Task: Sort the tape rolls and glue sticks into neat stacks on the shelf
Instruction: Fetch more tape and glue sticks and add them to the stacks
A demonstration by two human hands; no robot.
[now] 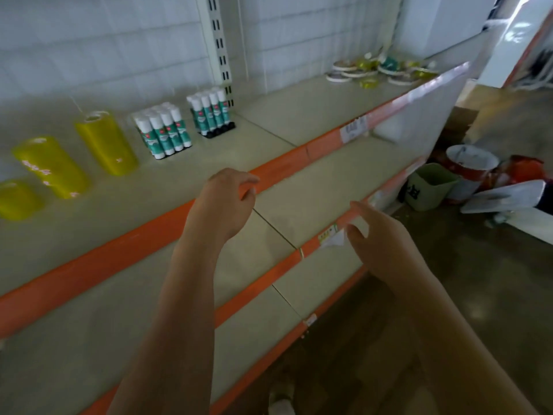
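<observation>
Top shelf (269,121): beige board with an orange front lip, running from lower left to upper right; it lies beyond and above both sets of fingers.
Lower shelf (299,187): same beige and orange, directly under the left fingers and just ahead of the right ones.
Tall tape stacks (104,142): three yellow columns of rolls standing on the top shelf, well to the left of the left fingers; a second column (51,166) and a third (18,199) sit nearer the left edge.
Green bin (431,187): on the floor well apart to the right of the right fingers, beside a red-and-white bucket (469,169).
Loose tape rolls (380,70): a scattered flat pile at the far right end of the top shelf, well beyond both hands.
Glue sticks (164,133): two upright blocks, white caps and teal labels, up and left of the left fingers; the second block (212,112) stands just behind the first.
Left hand (224,202): fingers loosely curled with a gap to the thumb, holding nothing, hanging over the orange lip of the top shelf; whether they touch it I cannot tell.
Right hand (380,235): fingers nearly straight and a little spread, holding nothing, tips at the orange edge of the lower shelf by a white label (332,238); contact cannot be told.
</observation>
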